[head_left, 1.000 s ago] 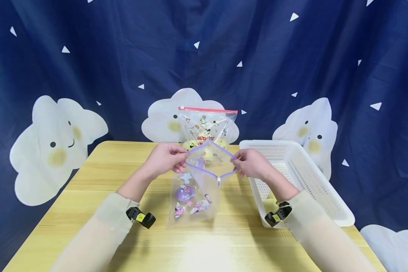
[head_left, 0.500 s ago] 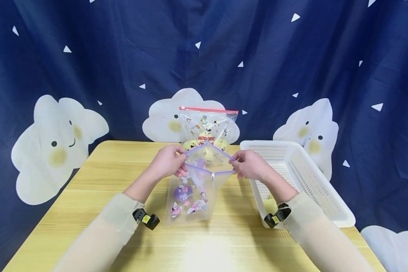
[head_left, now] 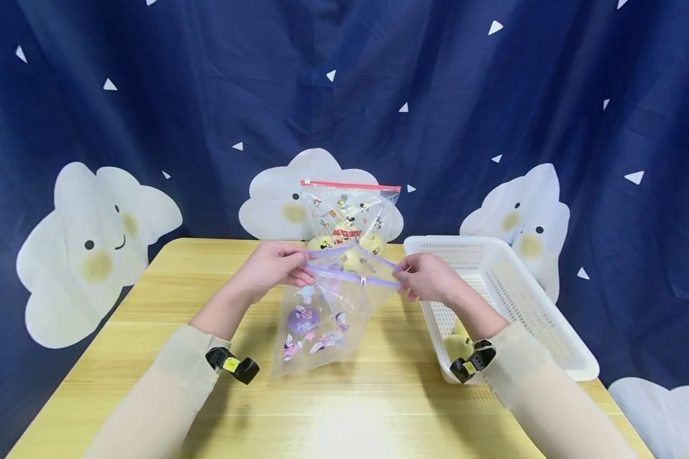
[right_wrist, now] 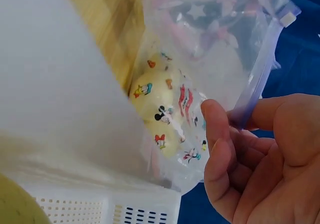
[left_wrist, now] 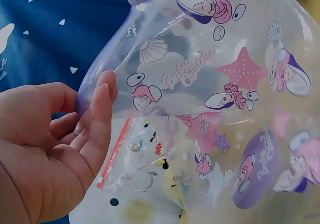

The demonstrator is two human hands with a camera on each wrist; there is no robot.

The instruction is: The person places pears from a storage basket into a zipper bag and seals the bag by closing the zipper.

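Observation:
A clear zip bag (head_left: 321, 319) with a purple rim and pink and purple prints hangs between my two hands above the table. My left hand (head_left: 275, 264) pinches the left end of its rim, thumb against curled fingers. At the other end, my right hand (head_left: 427, 275) pinches the rim too. The mouth of the bag gapes a little, with a white slider (head_left: 363, 281) on the near edge. Both wrist views show the purple rim (right_wrist: 257, 87) held between thumb and fingers. I see nothing inside this bag.
Behind it stands a red-zipped clear bag (head_left: 350, 207) holding several pale yellow round things (head_left: 373, 242). At the right is a white perforated basket (head_left: 542, 319) with yellow round fruit-like items (head_left: 458, 346) inside. A blue curtain (head_left: 344, 95) hangs behind the wooden table (head_left: 252, 414).
The bag's mouth has narrowed, and its lower end has swung slightly left. My left hand shifted right, then back left. My right hand stays nearly in place.

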